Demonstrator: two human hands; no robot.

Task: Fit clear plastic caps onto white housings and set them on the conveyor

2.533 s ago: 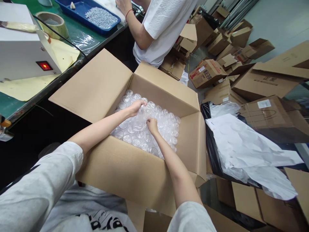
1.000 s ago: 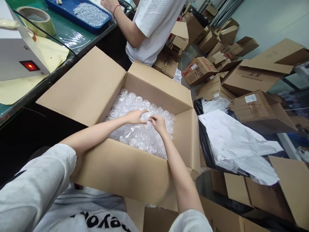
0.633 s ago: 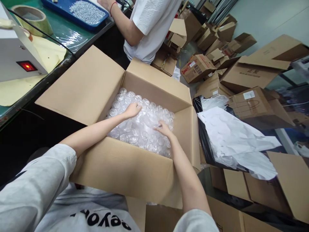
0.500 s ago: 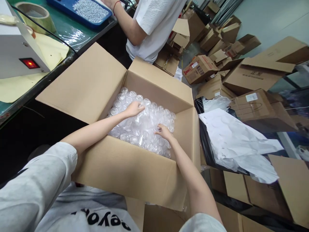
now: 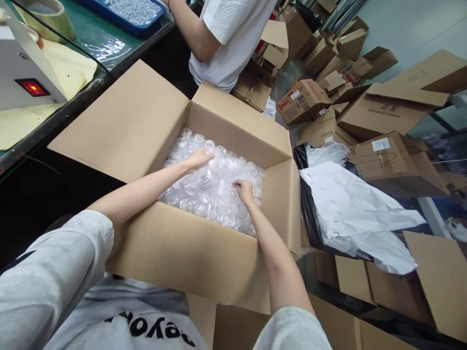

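Observation:
An open cardboard box point(image 5: 204, 255) stands before me, filled with rows of clear round plastic pieces point(image 5: 185, 204); their exact kind is not plain. Over the middle of them lies a hazy, crumpled clear plastic film point(image 5: 223, 175). My left hand point(image 5: 200, 158) is inside the box at the far left part of the film, its fingers closed on it. Nearer the right wall, my right hand point(image 5: 244, 190) pinches the film between thumb and fingers. Its fingertips partly hide the spot they grip.
A green-topped table point(image 5: 109, 46) at the left bears a white machine point(image 5: 22, 68) with a lit red switch, a tape roll point(image 5: 47, 19) and a blue tray point(image 5: 140, 24). A co-worker point(image 5: 226, 39) stands beyond the box. White sheets point(image 5: 350, 204) and several cartons point(image 5: 302, 102) crowd the right.
My right hand has shifted slightly left and up, and its fingers have closed into a pinch. My left hand has moved a little left. The view has shifted slightly.

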